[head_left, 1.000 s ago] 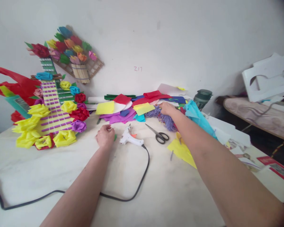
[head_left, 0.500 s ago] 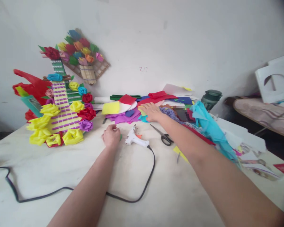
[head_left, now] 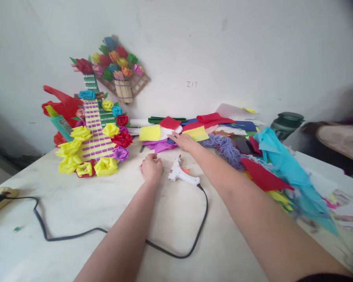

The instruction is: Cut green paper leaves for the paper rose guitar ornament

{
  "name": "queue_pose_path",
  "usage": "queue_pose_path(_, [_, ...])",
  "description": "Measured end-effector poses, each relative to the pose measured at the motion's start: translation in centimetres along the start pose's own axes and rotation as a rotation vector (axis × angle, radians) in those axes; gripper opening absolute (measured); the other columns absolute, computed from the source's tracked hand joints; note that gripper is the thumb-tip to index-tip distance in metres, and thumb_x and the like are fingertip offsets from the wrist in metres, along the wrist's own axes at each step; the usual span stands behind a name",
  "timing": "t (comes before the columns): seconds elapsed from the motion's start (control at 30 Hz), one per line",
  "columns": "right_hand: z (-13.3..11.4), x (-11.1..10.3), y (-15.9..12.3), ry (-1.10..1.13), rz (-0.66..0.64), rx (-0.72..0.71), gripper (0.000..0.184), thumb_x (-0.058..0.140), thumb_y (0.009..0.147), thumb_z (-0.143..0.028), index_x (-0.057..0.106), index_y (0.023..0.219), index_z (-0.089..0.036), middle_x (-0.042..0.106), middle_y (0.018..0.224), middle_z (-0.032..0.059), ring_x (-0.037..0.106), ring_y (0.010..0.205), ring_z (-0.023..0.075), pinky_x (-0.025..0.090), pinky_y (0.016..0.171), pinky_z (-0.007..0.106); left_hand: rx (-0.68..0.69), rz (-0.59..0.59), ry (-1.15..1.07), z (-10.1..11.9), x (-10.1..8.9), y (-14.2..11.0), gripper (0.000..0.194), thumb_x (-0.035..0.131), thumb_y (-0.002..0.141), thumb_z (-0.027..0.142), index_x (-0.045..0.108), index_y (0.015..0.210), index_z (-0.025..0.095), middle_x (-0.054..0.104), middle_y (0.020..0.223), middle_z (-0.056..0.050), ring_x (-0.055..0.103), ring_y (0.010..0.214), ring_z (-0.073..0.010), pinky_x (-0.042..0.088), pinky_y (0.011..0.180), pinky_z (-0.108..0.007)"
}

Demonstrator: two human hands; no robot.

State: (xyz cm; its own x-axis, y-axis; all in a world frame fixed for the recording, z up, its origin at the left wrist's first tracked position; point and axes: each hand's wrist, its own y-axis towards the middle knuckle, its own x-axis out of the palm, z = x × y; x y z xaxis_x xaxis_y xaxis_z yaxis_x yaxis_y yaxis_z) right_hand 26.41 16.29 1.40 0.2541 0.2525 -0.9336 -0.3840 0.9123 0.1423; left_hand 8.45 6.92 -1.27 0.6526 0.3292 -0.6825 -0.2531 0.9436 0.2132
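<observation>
My left hand (head_left: pixel 151 167) rests on the table with its fingers curled in. A sliver of green shows at its right edge; what lies in the fingers is hidden. My right hand (head_left: pixel 182 141) reaches forward, fingers extended over the near edge of a pile of coloured sheets. Under and around it are a pale yellow sheet (head_left: pixel 196 134), a red square (head_left: pixel 170 123), a brighter yellow square (head_left: pixel 150 133) and purple sheets (head_left: pixel 159 145). Between my forearms lies a white glue gun (head_left: pixel 183 174), its nozzle pointing away from me.
A flower-covered model tower (head_left: pixel 95 121) stands at the left, with a stick flower basket (head_left: pixel 123 88) on the wall behind. The glue gun's black cord (head_left: pixel 206 219) loops under my left forearm. Purple yarn (head_left: pixel 223 147), turquoise sheeting (head_left: pixel 285 164) and a dark jar (head_left: pixel 287 124) are at the right.
The view has turned left. My right hand has shifted left across the pile, uncovering the pale yellow sheet. My right arm now hides the scissors. My left hand stays curled beside the glue gun.
</observation>
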Motion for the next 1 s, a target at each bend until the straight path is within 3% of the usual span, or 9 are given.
queue_pose_path(0.13, [-0.3, 0.3, 1.8, 0.010, -0.010, 0.023, 0.074, 0.041, 0.078, -0.007, 0.015, 0.144, -0.028, 0.023, 0.149, 0.0093, 0.055, 0.105, 0.0273, 0.045, 0.080, 0.037, 0.013, -0.002, -0.023, -0.1, 0.2, 0.2, 0.028, 0.048, 0.074, 0.023, 0.059, 0.100, 0.022, 0.067, 0.100, -0.003, 0.058, 0.099, -0.0206, 0.036, 0.092, -0.035])
queue_pose_path(0.37, [-0.4, 0.3, 2.6, 0.005, 0.044, 0.031, 0.052, 0.029, 0.086, -0.009, 0.040, 0.134, -0.024, 0.043, 0.138, 0.0101, 0.055, 0.102, 0.0265, 0.044, 0.077, 0.039, 0.006, -0.001, -0.032, -0.2, 0.3, 0.3, 0.028, 0.047, 0.074, 0.022, 0.059, 0.100, 0.022, 0.067, 0.101, -0.003, 0.058, 0.100, -0.0203, 0.035, 0.092, -0.036])
queue_pose_path(0.6, [1.0, -2.4, 3.9, 0.101, 0.035, 0.107, 0.041, 0.038, 0.086, -0.015, 0.056, 0.121, -0.029, 0.062, 0.117, 0.0069, 0.057, 0.105, 0.0253, 0.042, 0.079, 0.035, -0.009, -0.008, -0.035, 0.0, 0.2, 0.1, 0.028, 0.047, 0.075, 0.022, 0.059, 0.100, 0.022, 0.067, 0.101, -0.003, 0.058, 0.101, -0.0202, 0.033, 0.095, -0.036])
queue_pose_path(0.77, [2.5, -4.5, 4.8, 0.141, 0.064, 0.195, 0.038, 0.040, 0.087, -0.022, 0.058, 0.120, -0.031, 0.064, 0.112, 0.0081, 0.059, 0.102, 0.0250, 0.043, 0.078, 0.033, -0.016, -0.020, -0.021, 0.1, 0.0, 0.1, 0.028, 0.048, 0.075, 0.021, 0.059, 0.100, 0.022, 0.067, 0.102, -0.003, 0.057, 0.102, -0.0204, 0.032, 0.096, -0.036])
queue_pose_path(1.0, [3.2, -5.1, 5.5, 0.163, 0.081, 0.236, 0.038, 0.041, 0.087, -0.022, 0.058, 0.119, -0.033, 0.063, 0.114, 0.0054, 0.059, 0.102, 0.0227, 0.043, 0.079, 0.032, 0.000, -0.015, -0.015, 0.0, 0.2, 0.2, 0.029, 0.047, 0.075, 0.021, 0.059, 0.101, 0.021, 0.067, 0.102, -0.003, 0.057, 0.102, -0.0209, 0.033, 0.095, -0.036])
